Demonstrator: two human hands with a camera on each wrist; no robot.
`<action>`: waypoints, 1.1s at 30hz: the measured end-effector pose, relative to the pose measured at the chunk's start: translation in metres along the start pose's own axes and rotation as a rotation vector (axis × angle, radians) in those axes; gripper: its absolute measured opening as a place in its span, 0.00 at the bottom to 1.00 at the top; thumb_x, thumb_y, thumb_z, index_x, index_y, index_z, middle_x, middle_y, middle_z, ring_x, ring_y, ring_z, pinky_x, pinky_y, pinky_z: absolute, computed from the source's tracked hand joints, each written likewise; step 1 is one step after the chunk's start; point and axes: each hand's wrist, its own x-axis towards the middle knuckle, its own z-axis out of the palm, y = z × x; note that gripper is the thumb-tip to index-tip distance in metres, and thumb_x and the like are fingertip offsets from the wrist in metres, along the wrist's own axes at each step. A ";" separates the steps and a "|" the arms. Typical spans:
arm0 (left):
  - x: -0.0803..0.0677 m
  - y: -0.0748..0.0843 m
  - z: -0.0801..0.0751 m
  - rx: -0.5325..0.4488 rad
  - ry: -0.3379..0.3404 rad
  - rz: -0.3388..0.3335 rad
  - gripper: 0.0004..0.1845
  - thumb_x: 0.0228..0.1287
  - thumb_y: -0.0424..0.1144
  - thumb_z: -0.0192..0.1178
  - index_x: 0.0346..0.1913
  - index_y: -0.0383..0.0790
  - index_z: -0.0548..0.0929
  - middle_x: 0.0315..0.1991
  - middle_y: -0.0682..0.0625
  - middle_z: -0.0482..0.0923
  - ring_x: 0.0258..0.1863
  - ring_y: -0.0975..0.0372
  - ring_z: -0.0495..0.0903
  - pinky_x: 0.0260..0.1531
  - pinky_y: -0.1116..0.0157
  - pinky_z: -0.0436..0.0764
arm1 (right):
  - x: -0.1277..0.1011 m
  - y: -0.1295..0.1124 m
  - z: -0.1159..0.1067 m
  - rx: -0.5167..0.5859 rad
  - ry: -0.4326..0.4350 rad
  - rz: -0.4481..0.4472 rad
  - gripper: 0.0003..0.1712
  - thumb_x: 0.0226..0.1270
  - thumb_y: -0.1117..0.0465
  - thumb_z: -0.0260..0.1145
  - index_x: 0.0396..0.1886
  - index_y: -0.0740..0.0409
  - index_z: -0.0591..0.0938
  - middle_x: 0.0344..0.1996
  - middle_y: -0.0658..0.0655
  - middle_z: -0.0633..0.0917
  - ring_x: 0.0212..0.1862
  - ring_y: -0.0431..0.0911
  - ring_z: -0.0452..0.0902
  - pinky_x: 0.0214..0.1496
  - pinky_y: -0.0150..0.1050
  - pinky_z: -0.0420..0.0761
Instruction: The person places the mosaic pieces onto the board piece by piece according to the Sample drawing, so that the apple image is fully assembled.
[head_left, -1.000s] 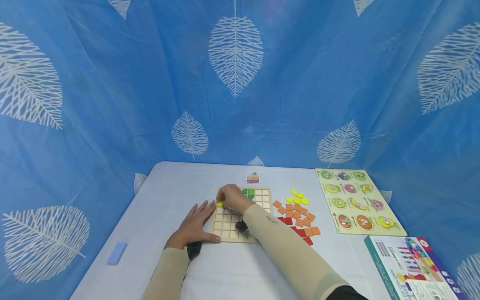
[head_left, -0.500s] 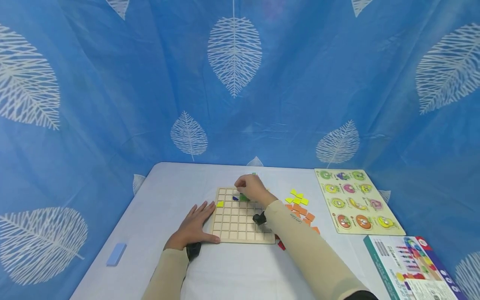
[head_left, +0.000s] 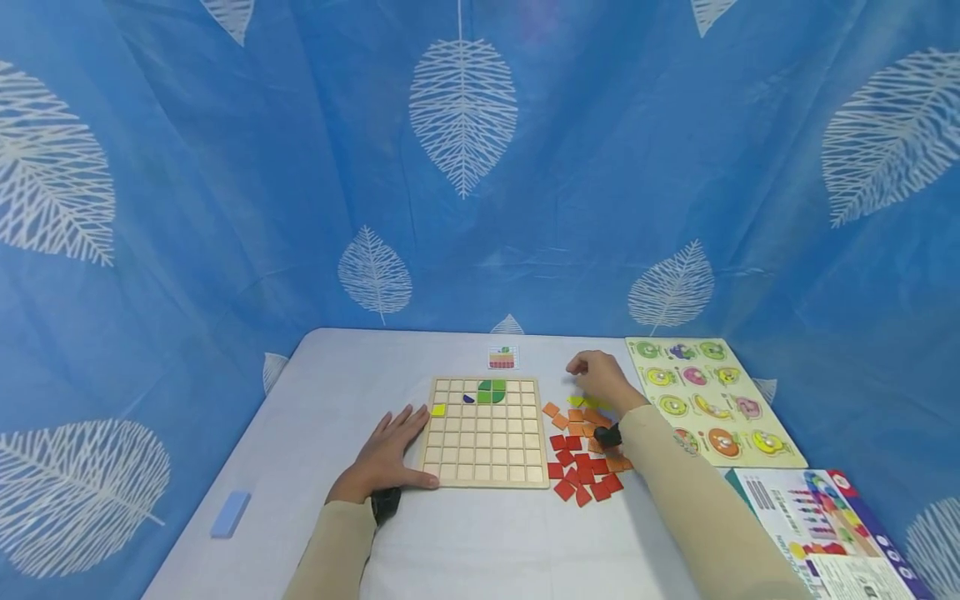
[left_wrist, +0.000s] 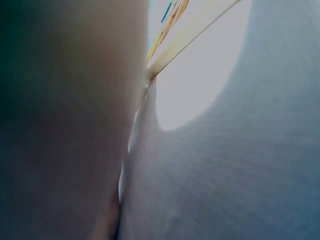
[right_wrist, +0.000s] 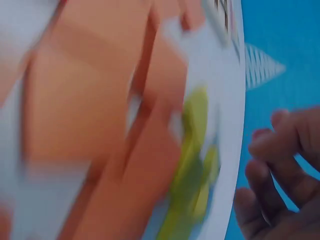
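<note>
My left hand [head_left: 386, 454] lies spread on the table, its fingertips and thumb at the left edge of the wooden grid board [head_left: 491, 482]. In that board sit a yellow tile [head_left: 438, 410] at the left, a small dark blue piece [head_left: 468, 398] and green tiles [head_left: 492, 392] near the top. Right of it, my right hand [head_left: 603, 379] hovers over the yellow tiles [head_left: 576, 401], partly hiding them. In the right wrist view its fingers [right_wrist: 257, 177] are loosely bent, with nothing visible between them. Orange tiles [head_left: 576, 429] and red tiles [head_left: 584, 475] lie loose nearby.
A small picture card [head_left: 503, 357] lies behind the board. Farther right are a fruit puzzle board [head_left: 720, 400] and a printed box [head_left: 832, 525]. A light blue block [head_left: 230, 514] rests at the left. A blue leaf-patterned curtain [head_left: 465, 275] hangs behind the table.
My right hand has moved from the board's left side, past the green tiles, to above the yellow tiles at the right. A yellow tile stays in the board. My left hand has not moved.
</note>
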 end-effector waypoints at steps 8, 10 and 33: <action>-0.001 -0.003 -0.003 0.004 -0.002 -0.013 0.74 0.35 0.79 0.76 0.85 0.47 0.58 0.84 0.52 0.53 0.83 0.56 0.45 0.80 0.51 0.40 | -0.018 0.020 -0.008 -0.051 -0.125 0.022 0.09 0.61 0.73 0.73 0.39 0.58 0.87 0.37 0.53 0.84 0.42 0.51 0.78 0.51 0.51 0.82; 0.000 -0.003 -0.003 0.000 0.002 -0.003 0.74 0.36 0.78 0.76 0.85 0.46 0.58 0.84 0.51 0.54 0.83 0.55 0.45 0.80 0.50 0.40 | -0.020 0.021 -0.007 -0.074 -0.118 0.029 0.09 0.60 0.73 0.74 0.39 0.58 0.87 0.37 0.53 0.85 0.44 0.51 0.78 0.54 0.52 0.82; 0.000 0.000 0.000 -0.009 0.001 -0.002 0.74 0.34 0.80 0.75 0.85 0.48 0.59 0.83 0.53 0.54 0.83 0.57 0.44 0.80 0.52 0.38 | -0.027 0.026 -0.002 -0.188 -0.105 0.048 0.10 0.61 0.67 0.78 0.41 0.59 0.88 0.38 0.54 0.85 0.43 0.51 0.79 0.53 0.52 0.84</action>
